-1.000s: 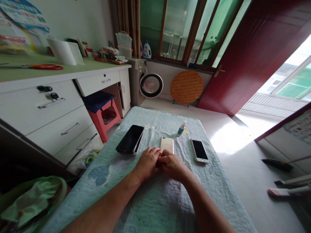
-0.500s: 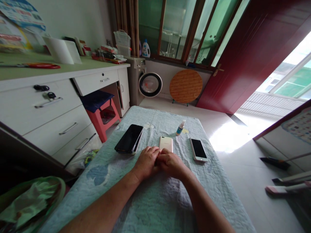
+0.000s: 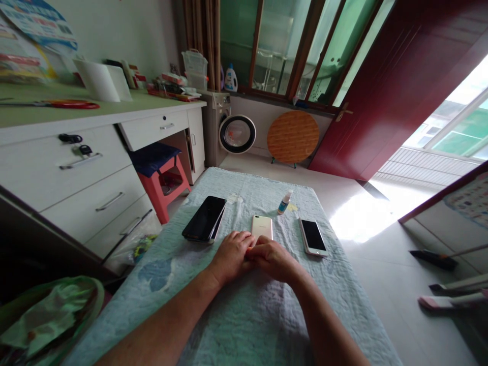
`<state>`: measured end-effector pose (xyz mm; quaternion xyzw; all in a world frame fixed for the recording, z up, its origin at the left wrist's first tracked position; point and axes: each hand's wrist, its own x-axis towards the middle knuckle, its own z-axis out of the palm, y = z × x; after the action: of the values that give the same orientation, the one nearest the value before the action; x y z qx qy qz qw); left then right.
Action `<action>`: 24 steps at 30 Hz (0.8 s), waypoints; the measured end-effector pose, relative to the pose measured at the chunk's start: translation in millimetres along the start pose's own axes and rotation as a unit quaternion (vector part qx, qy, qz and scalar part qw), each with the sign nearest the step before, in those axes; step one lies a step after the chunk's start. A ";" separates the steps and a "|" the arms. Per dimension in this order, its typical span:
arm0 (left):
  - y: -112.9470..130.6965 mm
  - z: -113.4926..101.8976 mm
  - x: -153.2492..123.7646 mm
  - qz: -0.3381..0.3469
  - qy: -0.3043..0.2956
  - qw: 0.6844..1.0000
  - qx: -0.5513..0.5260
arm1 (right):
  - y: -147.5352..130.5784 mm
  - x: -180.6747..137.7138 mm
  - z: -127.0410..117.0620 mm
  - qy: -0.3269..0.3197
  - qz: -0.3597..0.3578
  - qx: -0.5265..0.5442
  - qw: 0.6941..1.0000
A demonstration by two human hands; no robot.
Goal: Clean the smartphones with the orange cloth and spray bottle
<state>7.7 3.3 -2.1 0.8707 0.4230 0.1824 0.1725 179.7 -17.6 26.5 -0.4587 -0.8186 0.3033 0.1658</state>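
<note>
A gold phone [image 3: 262, 227] lies back up on the cloth-covered table, its near end hidden under my hands. My left hand [image 3: 233, 254] is closed at the phone's near left corner, fingers pressed together against it. Beside it, my right hand [image 3: 272, 258] is curled into a fist over the near end, touching the left. A speck of orange shows between the two hands; what the right fingers hold is mostly hidden. To the left lies a stack of dark-screened phones [image 3: 206, 218]. A white phone [image 3: 313, 237] rests screen up on the right, and a small spray bottle [image 3: 284, 203] stands behind.
A pale blue quilted cloth [image 3: 247, 183] covers the table. Drawers [image 3: 95, 168] and a red stool [image 3: 163, 188] stand to the left, with a green-lined bin [image 3: 95, 295] at the near left. Beyond are a washing machine [image 3: 213, 127] with its door ajar and a round wooden tabletop [image 3: 293, 136].
The view has shifted very slightly. Both hands stay at the phone's near end, and the orange speck between them shows more clearly now.
</note>
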 end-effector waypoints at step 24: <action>-6.1 -4.7 0.3 0.016 -0.033 0.999 0.025 | 17.1 -12.5 -28.1 -0.017 0.072 -0.033 0.997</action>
<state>1.5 7.7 -0.8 0.8869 0.4076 0.1452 0.1618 212.9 -11.8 36.9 -0.5163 -0.7956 0.2952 0.1149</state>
